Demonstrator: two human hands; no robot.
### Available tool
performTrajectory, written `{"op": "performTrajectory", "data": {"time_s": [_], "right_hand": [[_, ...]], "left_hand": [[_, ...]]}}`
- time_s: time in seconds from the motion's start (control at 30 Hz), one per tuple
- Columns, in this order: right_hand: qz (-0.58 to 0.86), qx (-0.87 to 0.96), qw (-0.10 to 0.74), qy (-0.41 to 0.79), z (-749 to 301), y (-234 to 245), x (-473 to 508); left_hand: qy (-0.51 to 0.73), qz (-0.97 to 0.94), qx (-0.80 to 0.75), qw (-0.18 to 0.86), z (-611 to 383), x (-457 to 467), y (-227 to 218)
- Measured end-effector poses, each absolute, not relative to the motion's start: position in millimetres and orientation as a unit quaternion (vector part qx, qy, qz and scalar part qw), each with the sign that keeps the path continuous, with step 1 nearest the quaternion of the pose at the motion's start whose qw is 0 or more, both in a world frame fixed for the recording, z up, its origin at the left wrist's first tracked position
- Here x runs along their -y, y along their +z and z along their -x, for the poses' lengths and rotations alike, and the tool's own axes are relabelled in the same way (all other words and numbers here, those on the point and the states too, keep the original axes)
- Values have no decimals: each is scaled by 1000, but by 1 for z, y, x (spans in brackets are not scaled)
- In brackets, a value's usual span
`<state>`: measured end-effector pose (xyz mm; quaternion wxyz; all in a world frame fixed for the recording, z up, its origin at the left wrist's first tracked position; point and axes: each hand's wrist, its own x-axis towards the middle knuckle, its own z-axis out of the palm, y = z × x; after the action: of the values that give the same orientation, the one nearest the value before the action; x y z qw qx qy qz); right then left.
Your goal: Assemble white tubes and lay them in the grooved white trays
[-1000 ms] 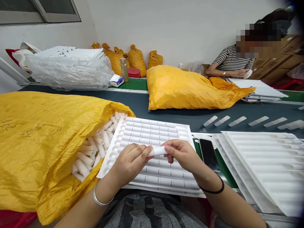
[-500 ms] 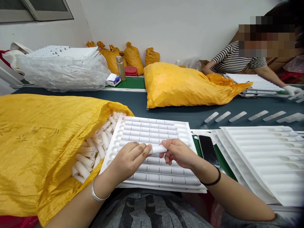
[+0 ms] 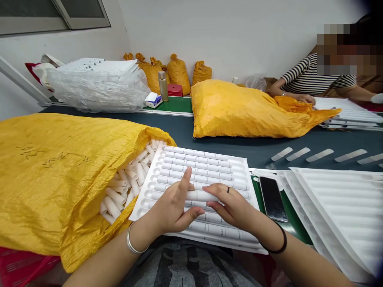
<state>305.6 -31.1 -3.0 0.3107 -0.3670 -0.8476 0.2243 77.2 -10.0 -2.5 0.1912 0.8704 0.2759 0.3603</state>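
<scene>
A white moulded tray [image 3: 140, 208] lies in front of me, its slots filled with long white tubes. My left hand [image 3: 172, 205] and my right hand [image 3: 232, 206] both rest flat on it, fingers stretched out. Between them they press down on one white tube [image 3: 201, 195] lying in a middle slot. Neither hand is wrapped round anything. To the left, an open yellow sack [image 3: 60, 171] spills several short white tubes [image 3: 125, 187] beside the tray's left edge.
A black phone [image 3: 272, 198] lies right of the tray, next to a stack of empty white trays [image 3: 335, 199]. White tubes [image 3: 317, 154] ride the dark belt. Beyond are a second yellow sack [image 3: 245, 109], a plastic-wrapped tray pile [image 3: 95, 87] and a co-worker in stripes [image 3: 311, 77].
The tube I held up pinched between both hands now lies in a tray slot. Both hands have opened and lowered flat onto it. My view shifted slightly left.
</scene>
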Motion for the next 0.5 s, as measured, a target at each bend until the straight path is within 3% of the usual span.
{"op": "performTrajectory", "data": {"time_s": [0.17,0.27,0.37,0.5], "right_hand": [[430,852,253,159,-300,-26,21],[579,786,201,84,-327,-34,-20],[706,676,211,28,-383,-36,-73],[824,542,161,45,-453,-49,-120]], "left_hand": [[286,-895,-284,189,-77,14,-12],[251,-890,-369,93,-47,3,-26],[266,-804,-531,-32,16,-17,-45],[323,-751,-573,-60,94,-34,-64]]}}
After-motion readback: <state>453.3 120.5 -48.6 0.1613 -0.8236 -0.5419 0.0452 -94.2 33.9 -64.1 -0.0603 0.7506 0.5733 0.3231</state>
